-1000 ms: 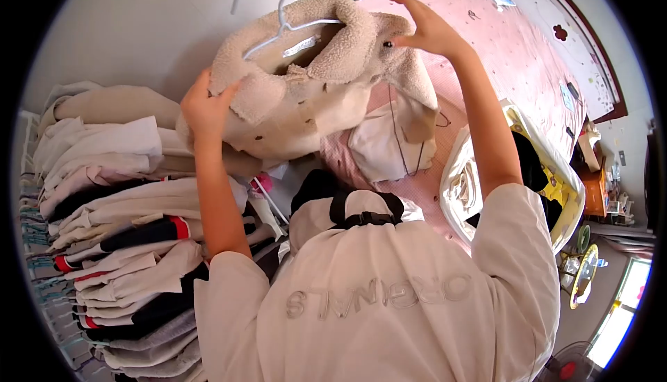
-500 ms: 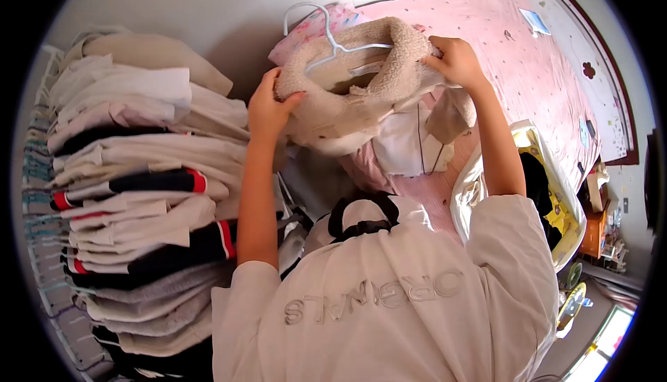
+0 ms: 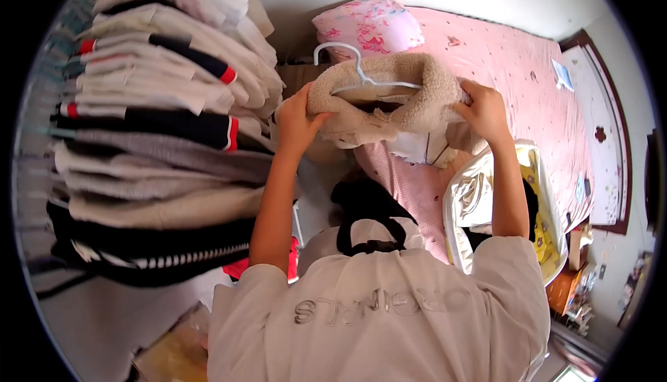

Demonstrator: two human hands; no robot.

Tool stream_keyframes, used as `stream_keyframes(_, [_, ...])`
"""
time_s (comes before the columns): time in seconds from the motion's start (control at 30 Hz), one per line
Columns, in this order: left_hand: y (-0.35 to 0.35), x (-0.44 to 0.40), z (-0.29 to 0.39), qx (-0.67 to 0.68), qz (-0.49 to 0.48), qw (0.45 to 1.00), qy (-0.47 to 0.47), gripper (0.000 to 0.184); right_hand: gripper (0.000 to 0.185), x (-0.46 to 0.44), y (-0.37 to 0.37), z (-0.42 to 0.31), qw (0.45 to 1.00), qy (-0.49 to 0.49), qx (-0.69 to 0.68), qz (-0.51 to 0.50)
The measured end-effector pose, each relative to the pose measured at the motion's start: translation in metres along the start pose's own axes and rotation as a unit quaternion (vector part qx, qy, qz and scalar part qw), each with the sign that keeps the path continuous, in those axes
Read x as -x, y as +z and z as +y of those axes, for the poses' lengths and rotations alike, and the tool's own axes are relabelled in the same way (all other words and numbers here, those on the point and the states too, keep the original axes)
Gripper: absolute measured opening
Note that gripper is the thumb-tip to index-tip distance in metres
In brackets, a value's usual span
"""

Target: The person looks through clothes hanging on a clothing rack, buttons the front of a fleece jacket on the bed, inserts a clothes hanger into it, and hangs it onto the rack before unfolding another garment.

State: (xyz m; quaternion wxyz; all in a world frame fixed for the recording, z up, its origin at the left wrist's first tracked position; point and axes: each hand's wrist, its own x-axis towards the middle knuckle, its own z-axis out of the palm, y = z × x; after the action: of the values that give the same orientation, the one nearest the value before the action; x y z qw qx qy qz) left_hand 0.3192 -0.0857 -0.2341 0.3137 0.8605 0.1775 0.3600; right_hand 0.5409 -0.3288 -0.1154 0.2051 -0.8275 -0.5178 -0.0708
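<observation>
A beige fleece coat [image 3: 347, 121] hangs from a light hanger [image 3: 360, 69] whose hook points up and left; its arms run inside the collar. My left hand [image 3: 299, 119] is closed on the coat's left shoulder, with the thumb on the fleece. On the opposite shoulder my right hand [image 3: 483, 108] grips the cloth, thumb in front. Both hands hold the coat up in front of me, near the bed. Its lower part is mostly out of sight behind the collar.
Many garments [image 3: 167, 128] hang close together on a rack at the left. A pink bed [image 3: 500, 55] carries a floral pillow [image 3: 372, 26]. At the right stands a lined basket [image 3: 455, 236] with clothes in it. Black cloth [image 3: 372, 198] lies below the coat.
My right hand, open and off the coat a second ago, has closed on its shoulder. The view has turned, and the coat now appears lower and further right, with the pillow in full view.
</observation>
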Motion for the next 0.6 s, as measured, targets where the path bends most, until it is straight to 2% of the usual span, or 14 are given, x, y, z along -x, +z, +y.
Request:
stream_keyframes(0.27, [-0.031, 0.069, 0.021, 0.022, 0.015, 0.999, -0.033, 0.052, 0.025, 0.038, -0.026, -0.038, 0.997, -0.017, -0.035, -0.061])
stream_keyframes(0.3, [-0.033, 0.074, 0.025, 0.025, 0.019, 0.999, -0.033, 0.052, 0.036, 0.041, -0.027, -0.042, 0.997, -0.024, -0.029, -0.074])
stream_keyframes(0.43, [-0.044, 0.091, 0.038, 0.002, 0.004, 0.999, -0.039, 0.052, 0.027, 0.050, -0.024, -0.051, 0.994, -0.014, -0.078, -0.079])
stream_keyframes(0.53, [-0.048, 0.111, 0.039, -0.009, -0.029, 0.998, -0.057, 0.052, 0.033, 0.050, -0.032, -0.049, 0.981, -0.042, -0.099, -0.163])
stream_keyframes(0.6, [-0.053, 0.116, 0.039, -0.012, -0.036, 0.997, -0.067, 0.052, 0.028, 0.041, -0.040, -0.052, 0.960, -0.092, -0.092, -0.249])
